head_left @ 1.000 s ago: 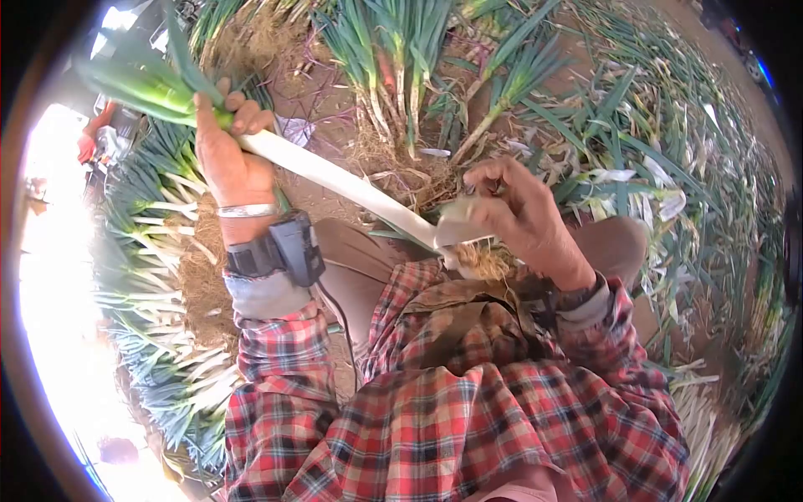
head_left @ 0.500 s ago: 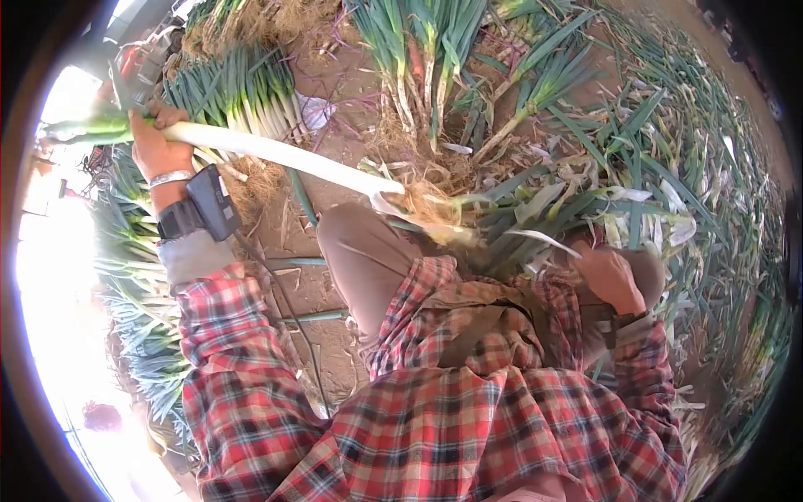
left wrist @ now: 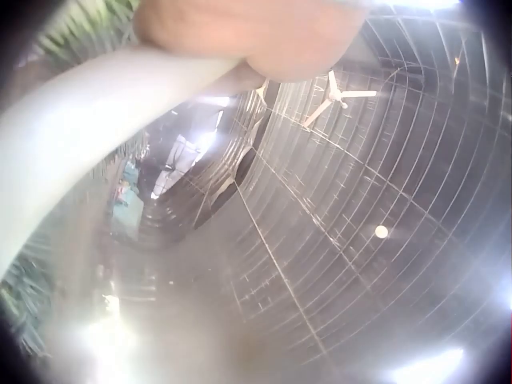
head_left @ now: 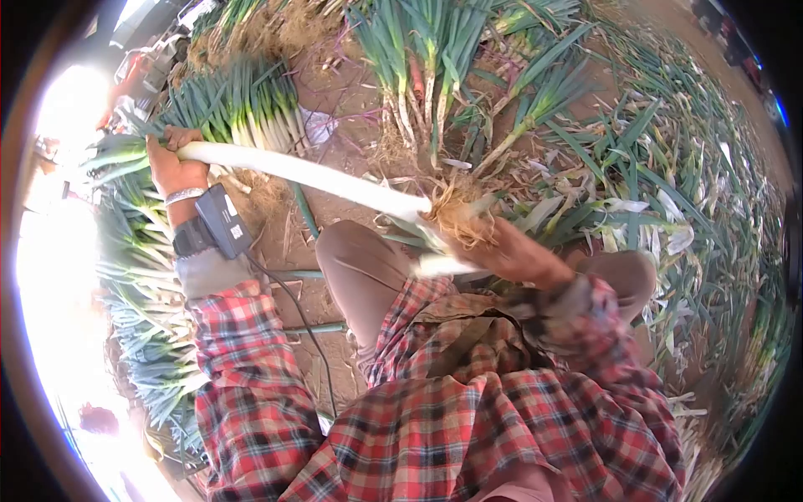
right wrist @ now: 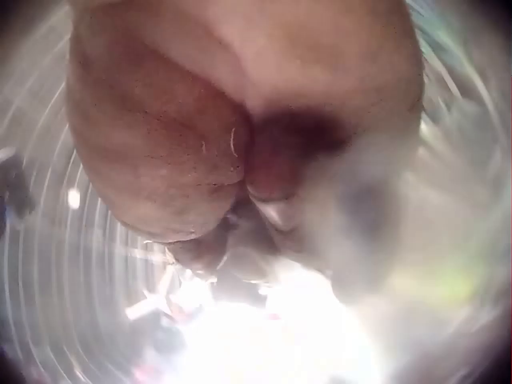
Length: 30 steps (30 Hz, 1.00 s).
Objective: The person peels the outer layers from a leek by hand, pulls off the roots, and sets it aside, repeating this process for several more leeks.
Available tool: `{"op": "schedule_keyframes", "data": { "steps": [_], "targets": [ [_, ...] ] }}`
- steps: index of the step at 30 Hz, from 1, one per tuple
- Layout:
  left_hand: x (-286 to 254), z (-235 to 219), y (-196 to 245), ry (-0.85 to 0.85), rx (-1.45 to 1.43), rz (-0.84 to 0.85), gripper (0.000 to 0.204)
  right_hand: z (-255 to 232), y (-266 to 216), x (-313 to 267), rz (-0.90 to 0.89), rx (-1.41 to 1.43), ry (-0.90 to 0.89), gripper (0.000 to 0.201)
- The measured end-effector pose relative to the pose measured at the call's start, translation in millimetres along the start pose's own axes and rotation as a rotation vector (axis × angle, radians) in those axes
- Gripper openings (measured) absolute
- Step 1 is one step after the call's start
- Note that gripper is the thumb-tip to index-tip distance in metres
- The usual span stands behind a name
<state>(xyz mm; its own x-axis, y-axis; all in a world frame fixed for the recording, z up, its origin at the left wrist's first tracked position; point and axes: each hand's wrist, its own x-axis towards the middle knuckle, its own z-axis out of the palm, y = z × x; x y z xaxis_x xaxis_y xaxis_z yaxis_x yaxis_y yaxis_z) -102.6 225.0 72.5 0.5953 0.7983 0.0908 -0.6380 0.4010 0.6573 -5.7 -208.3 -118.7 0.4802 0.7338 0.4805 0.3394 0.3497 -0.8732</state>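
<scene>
A long leek (head_left: 309,176) with a white shaft stretches between the two hands. My left hand (head_left: 177,163) grips it just below its green top; in the left wrist view the pale shaft (left wrist: 88,104) curves away from under that hand. The brown root tuft (head_left: 462,219) is at the other end. My right hand (head_left: 519,255) is at this root end, partly behind the roots, and its fingers (right wrist: 160,160) look curled in the right wrist view. A pale strip of outer leaf (head_left: 443,266) hangs below the tuft. Blur hides the fingertips' exact hold.
Rows of trimmed leeks (head_left: 142,276) lie along the left side. Upright bunches with roots (head_left: 422,75) stand ahead. Loose peeled leaves (head_left: 644,184) cover the ground on the right. A cable (head_left: 314,335) runs from the left wrist device (head_left: 224,219).
My left hand moved outward and left with the leek. My right hand swung away from the root end to the lower right, then came back to it.
</scene>
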Motion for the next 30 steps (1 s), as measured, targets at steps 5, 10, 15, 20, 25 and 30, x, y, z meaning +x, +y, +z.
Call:
{"op": "schedule_keyframes", "data": {
  "steps": [5, 10, 15, 20, 25, 30],
  "targets": [
    [18.7, -34.8, -2.3, 0.073, 0.124, 0.055, 0.034, -109.2, -69.3, -30.0, 0.503, -0.728, -0.315, 0.019],
    [28.4, -55.5, 48.7, -0.276, -0.119, 0.008, 0.037, -251.1, -27.8, -135.1, 0.811, -1.277, 0.239, 0.052],
    [-13.2, -4.2, 6.7, -0.614, -0.44, -0.037, 0.045, -112.0, -89.6, -5.8, 0.769, -0.666, 0.333, 0.04],
    [-30.1, 29.4, -8.1, -0.766, -0.643, -0.11, 0.048, -15.5, -91.7, 55.5, 0.093, -0.461, -0.038, 0.039],
    [-44.4, 29.4, -3.8, -0.754, -0.638, -0.045, 0.047, 5.0, -75.0, 54.1, 0.038, -0.421, -0.033, 0.028],
    [-56.6, 20.9, 0.4, -0.838, -0.63, 0.046, 0.042, 16.7, -78.9, 45.4, 0.068, -0.469, 0.114, 0.028]
  ]
}}
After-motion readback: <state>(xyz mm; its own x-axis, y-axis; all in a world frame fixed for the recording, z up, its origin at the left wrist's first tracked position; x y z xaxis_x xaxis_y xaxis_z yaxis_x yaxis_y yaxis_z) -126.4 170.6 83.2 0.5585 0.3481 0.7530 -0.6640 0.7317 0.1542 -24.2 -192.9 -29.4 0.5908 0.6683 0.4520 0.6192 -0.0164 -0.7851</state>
